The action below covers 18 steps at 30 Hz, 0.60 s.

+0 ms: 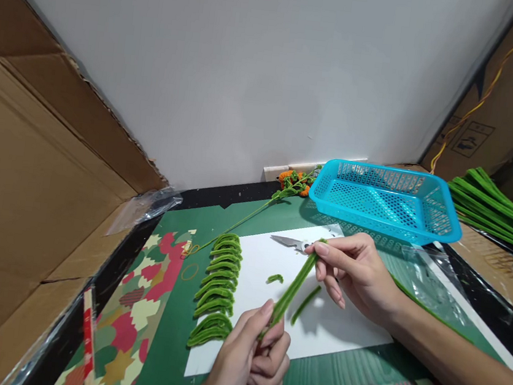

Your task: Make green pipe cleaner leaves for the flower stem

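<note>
Stretched between my two hands is a small bundle of green pipe cleaners [294, 289]. My left hand [253, 362] is closed around its lower end, and my right hand [358, 272] pinches the upper end between thumb and fingers. Behind my right fingertips lie scissors [285, 241], blades pointing left, their handles mostly hidden. A short curled green piece [275, 278] and a straight green piece [306, 305] rest on the white paper [245, 290]. Along the paper's left edge, several bent bunches of green pipe cleaners [218, 287] form a column.
A blue perforated basket [384, 229] stands at the back right, beside long green pipe cleaners [500, 208]. An orange flower [292, 178] on a green stem lies behind. Rubber bands [190, 271] and a red-and-white strip [88, 337] are left. Cardboard walls [8, 176] flank the table.
</note>
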Tool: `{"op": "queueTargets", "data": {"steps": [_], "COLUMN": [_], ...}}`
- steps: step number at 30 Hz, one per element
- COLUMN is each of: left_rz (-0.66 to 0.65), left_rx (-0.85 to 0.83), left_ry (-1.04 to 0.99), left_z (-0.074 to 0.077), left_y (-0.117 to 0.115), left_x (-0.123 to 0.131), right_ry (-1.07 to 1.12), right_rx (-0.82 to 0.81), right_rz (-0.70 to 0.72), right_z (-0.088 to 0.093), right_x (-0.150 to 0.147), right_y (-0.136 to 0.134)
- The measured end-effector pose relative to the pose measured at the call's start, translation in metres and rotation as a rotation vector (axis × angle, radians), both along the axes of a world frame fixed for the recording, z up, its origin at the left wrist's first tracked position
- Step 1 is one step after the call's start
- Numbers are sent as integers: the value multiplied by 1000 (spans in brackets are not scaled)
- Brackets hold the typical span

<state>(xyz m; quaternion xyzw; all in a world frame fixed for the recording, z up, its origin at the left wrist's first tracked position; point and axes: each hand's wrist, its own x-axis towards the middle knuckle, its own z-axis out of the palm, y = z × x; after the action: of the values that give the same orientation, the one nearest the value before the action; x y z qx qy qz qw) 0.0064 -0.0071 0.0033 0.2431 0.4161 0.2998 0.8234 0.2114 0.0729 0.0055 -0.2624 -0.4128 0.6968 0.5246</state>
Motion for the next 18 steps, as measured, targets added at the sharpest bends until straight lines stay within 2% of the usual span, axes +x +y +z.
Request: {"op": "queueTargets", "data": {"steps": [4, 11, 18], "left_rz": [-27, -10, -59], "left_rx": [-31, 86, 109], "left_ry": [-57, -90, -88], "left_z": [0, -2, -10], "left_y": [2, 0, -3], "left_x": [-2, -1, -2], "right_ry": [16, 23, 2], "right_rx": [22, 32, 28], "right_rz": [-6, -8, -49], "right_z": [2, 2, 5], "right_x": [5, 7, 7], "right_y": [2, 5, 6]}}
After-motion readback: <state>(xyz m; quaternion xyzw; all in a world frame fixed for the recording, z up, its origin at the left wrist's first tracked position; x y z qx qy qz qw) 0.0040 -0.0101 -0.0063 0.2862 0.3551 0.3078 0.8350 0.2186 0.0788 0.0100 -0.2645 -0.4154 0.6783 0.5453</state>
